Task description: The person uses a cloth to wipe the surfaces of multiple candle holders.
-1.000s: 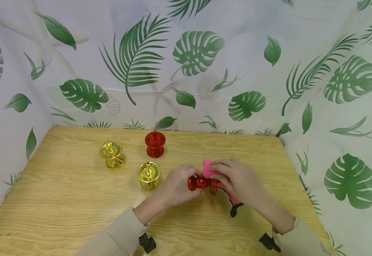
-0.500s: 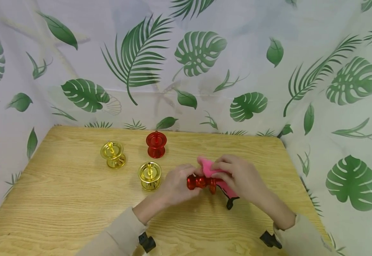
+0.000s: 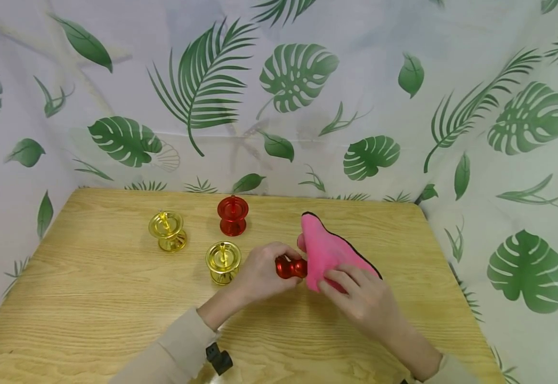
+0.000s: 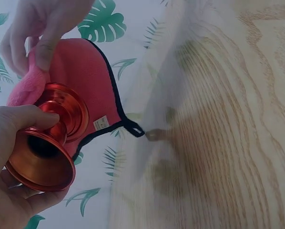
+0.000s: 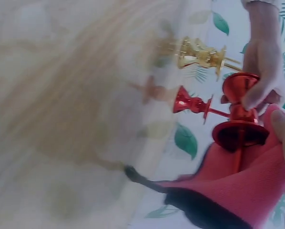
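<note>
I'm pinching the cloth (image 3: 328, 249) with my right hand (image 3: 364, 303); just beside it, my left hand (image 3: 263, 272) is gripping the red holder (image 3: 290, 268). Seemingly I'm wiping; the next move is probably calling for slowly turning the holder.

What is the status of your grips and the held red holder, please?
Left grip on red holder, held sideways. Right grip on pink cloth, at the holder's dish. Two gold holders, another red one standing apart; seemingly nothing in the way.
</note>
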`<action>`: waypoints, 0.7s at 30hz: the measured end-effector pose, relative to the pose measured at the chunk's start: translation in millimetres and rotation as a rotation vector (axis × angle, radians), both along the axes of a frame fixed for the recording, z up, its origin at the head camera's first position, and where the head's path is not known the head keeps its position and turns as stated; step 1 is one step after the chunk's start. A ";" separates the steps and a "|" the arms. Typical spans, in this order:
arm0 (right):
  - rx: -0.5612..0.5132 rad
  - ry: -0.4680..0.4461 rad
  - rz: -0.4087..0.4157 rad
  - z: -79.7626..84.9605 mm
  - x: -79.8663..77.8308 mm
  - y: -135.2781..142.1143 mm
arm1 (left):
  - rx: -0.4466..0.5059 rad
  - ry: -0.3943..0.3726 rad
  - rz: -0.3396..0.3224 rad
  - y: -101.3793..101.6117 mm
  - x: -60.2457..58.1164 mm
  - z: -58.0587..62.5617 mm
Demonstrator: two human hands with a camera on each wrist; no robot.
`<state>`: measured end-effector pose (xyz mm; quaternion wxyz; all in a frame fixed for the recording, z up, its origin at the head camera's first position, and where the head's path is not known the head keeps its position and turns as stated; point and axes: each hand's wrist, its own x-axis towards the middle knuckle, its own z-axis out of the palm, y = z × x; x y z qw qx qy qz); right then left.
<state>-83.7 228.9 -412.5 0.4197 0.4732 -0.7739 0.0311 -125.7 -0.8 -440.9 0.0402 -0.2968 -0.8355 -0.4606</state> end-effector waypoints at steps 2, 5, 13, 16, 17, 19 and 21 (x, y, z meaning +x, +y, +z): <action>0.000 0.062 0.031 -2.8 2.2 -0.3 | 0.006 -0.011 0.010 -0.2 -0.6 0.2; -0.017 0.111 0.057 -5.7 4.4 -1.5 | 0.010 -0.017 0.018 -0.6 -1.1 -0.1; -0.080 -0.054 -0.023 -4.4 -0.1 -1.3 | -0.016 0.014 0.014 -0.6 0.1 0.4; -0.092 -0.159 -0.053 0.3 -4.8 -1.5 | -0.023 0.062 0.002 0.6 1.2 0.7; -0.096 -0.187 -0.062 2.5 -6.5 -2.2 | -0.027 0.076 -0.001 0.9 1.6 0.9; -0.110 -0.236 -0.074 5.7 -9.8 -4.3 | -0.029 0.096 -0.003 1.3 2.3 1.5; -0.114 -0.278 -0.093 8.3 -12.9 -6.2 | -0.032 0.109 0.000 1.5 2.8 1.9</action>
